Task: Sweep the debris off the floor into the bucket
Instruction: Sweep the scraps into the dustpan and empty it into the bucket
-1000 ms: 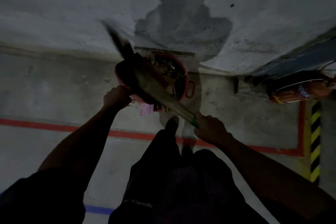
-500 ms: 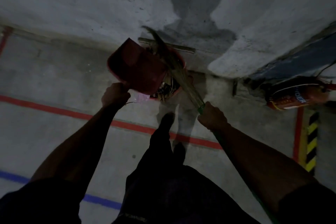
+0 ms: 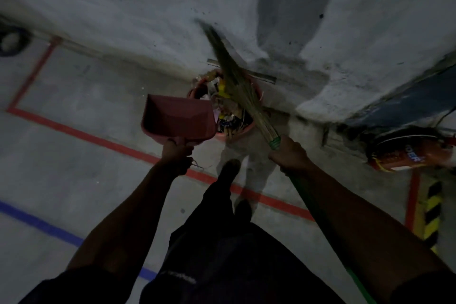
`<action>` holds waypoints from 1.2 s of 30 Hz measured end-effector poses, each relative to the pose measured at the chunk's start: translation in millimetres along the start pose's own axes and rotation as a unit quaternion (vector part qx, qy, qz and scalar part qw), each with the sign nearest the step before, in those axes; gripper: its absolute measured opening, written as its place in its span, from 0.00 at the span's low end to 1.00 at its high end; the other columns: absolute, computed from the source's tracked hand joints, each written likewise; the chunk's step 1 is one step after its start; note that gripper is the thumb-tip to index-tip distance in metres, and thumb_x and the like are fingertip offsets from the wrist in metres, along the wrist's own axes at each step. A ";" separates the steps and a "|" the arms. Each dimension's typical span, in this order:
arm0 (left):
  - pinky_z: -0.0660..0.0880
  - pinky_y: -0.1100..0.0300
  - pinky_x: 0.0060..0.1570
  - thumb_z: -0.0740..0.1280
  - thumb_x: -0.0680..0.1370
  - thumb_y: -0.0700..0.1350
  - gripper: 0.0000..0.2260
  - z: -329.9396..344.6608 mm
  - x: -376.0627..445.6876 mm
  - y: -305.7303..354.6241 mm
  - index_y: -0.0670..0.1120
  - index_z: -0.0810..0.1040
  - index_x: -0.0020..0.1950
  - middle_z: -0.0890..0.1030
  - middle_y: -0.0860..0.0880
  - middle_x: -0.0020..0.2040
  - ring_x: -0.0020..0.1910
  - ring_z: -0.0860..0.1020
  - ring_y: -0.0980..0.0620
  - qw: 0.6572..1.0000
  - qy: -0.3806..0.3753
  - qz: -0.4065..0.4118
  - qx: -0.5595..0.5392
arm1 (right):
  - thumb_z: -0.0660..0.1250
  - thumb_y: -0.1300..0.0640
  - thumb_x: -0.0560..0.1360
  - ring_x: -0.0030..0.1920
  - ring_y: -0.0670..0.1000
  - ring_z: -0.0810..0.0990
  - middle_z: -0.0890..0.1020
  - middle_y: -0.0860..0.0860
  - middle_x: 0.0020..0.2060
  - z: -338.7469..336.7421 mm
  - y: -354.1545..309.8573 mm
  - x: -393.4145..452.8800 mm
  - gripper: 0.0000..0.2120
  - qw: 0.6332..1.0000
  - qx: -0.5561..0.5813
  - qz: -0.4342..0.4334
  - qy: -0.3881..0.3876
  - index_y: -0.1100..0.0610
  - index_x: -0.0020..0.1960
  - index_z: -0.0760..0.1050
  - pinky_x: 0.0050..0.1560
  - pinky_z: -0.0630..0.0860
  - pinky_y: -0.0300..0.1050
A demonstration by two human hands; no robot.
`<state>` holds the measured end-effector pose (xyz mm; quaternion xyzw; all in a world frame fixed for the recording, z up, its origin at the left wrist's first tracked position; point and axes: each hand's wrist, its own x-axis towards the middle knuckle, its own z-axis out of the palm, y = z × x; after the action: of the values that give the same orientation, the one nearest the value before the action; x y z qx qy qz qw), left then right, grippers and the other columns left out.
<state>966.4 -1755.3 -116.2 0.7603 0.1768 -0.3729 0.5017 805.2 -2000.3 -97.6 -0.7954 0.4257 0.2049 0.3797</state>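
I note a blue line and a red line crossing the concrete floor at the left. My left hand has its fingers clamped round the handle of the red dustpan, which is held off the floor, its pan showing bare to the camera and its right edge just beside the bucket. The bucket is red, stands on the floor against the base of the grey wall, and is filled with mixed debris. The broom lies slanted across the bucket mouth, bristle tips blurred up against the wall. My right hand has its fingers closed tight on the green broom handle just below the bristle binding. One shoe stands between the hands, in front of the bucket. At the far right a red extinguisher lies on its side, with a yellow-black striped strip below it.
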 end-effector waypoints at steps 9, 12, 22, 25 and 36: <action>0.56 0.73 0.20 0.49 0.80 0.66 0.30 -3.8 -50.0 -21.0 0.43 0.78 0.51 0.71 0.49 0.24 0.16 0.60 0.56 0.959 -0.105 -0.087 -0.247 | 0.70 0.58 0.68 0.39 0.58 0.82 0.79 0.58 0.41 32.7 -28.2 -49.4 0.14 0.992 -0.039 -0.111 -0.053 0.58 0.52 0.73 0.35 0.79 0.51; 0.62 0.65 0.27 0.51 0.80 0.67 0.32 -5.8 -59.0 -23.3 0.42 0.75 0.65 0.77 0.45 0.49 0.34 0.73 0.50 0.959 -0.084 -0.049 -0.267 | 0.70 0.58 0.68 0.36 0.53 0.79 0.76 0.53 0.39 48.7 -42.1 -66.6 0.13 0.985 -0.095 -0.136 -0.056 0.55 0.49 0.69 0.34 0.77 0.47; 0.74 0.54 0.42 0.66 0.78 0.57 0.20 -40.1 -73.3 -40.1 0.39 0.74 0.53 0.74 0.41 0.49 0.44 0.75 0.46 0.942 -0.036 -0.027 -0.334 | 0.65 0.59 0.74 0.53 0.61 0.77 0.75 0.60 0.53 115.9 -86.6 -125.7 0.10 0.923 -0.277 -0.266 -0.008 0.60 0.53 0.70 0.46 0.72 0.48; 0.75 0.56 0.36 0.70 0.77 0.46 0.13 -65.1 -69.9 -57.7 0.39 0.74 0.55 0.77 0.40 0.50 0.43 0.77 0.46 0.920 0.025 -0.066 -0.385 | 0.65 0.58 0.75 0.57 0.60 0.76 0.76 0.58 0.57 139.0 -96.4 -150.1 0.12 0.924 -0.284 -0.253 0.027 0.58 0.57 0.70 0.53 0.72 0.50; 0.75 0.56 0.40 0.68 0.74 0.42 0.18 -134.2 -88.6 -86.0 0.40 0.73 0.63 0.78 0.44 0.51 0.47 0.78 0.47 0.907 0.057 -0.082 -0.408 | 0.69 0.65 0.69 0.49 0.62 0.78 0.81 0.60 0.49 213.8 -76.5 -234.1 0.12 0.870 -0.191 -0.300 0.341 0.65 0.51 0.80 0.51 0.75 0.53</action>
<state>904.9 -1588.5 -75.2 0.4918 0.4040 -0.2641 0.7247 738.8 -1685.0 -46.9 -0.9622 0.2223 -0.1259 0.0948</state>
